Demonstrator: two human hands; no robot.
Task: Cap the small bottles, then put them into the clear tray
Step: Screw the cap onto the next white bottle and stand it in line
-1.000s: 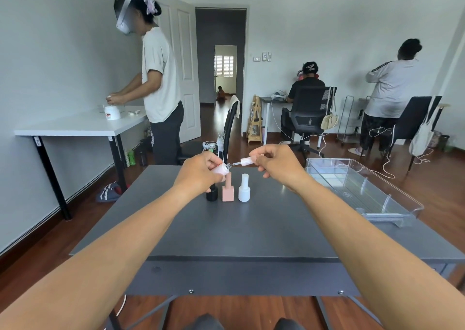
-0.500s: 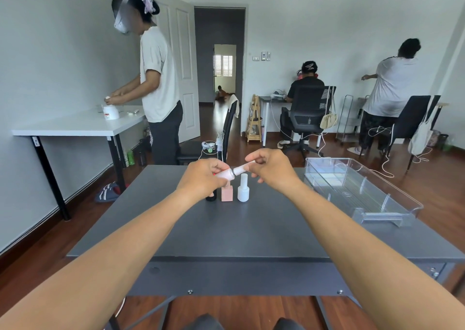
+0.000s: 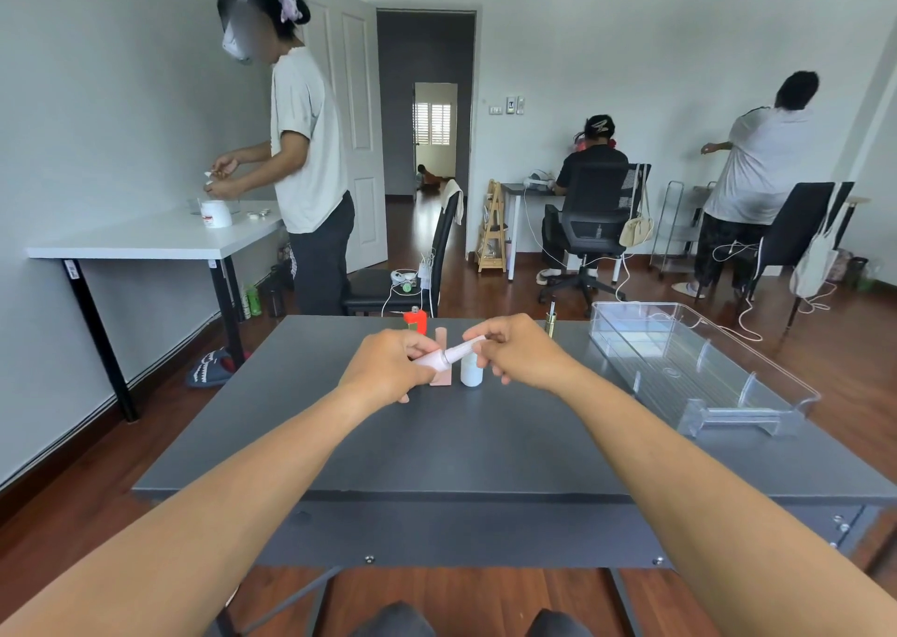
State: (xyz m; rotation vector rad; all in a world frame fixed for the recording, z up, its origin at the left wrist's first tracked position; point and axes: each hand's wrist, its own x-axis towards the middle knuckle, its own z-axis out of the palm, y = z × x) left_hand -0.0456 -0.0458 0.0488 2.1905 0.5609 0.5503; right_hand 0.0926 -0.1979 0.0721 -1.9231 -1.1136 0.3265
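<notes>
My left hand point(image 3: 388, 369) holds a small pale pink bottle point(image 3: 429, 359) tilted on its side above the grey table point(image 3: 456, 442). My right hand point(image 3: 514, 352) pinches its long pale cap point(image 3: 463, 349), which sits on the bottle's neck. Behind the hands stand a pink square bottle point(image 3: 440, 378) and a white round bottle point(image 3: 471, 372), both upright and capped. A red bottle point(image 3: 416, 321) and a gold-capped one point(image 3: 550, 323) stand at the table's far edge. The clear tray point(image 3: 699, 369) lies empty on the right side of the table.
A black chair point(image 3: 407, 272) stands just beyond the table's far edge. A person works at a white table point(image 3: 145, 241) on the left; two others are at desks in the back right. Cables lie across the wooden floor.
The cap and the pink bottle, apart a second ago, have come together; the cap now sits on the neck. My view has dropped slightly, which reveals the red and gold bottles.
</notes>
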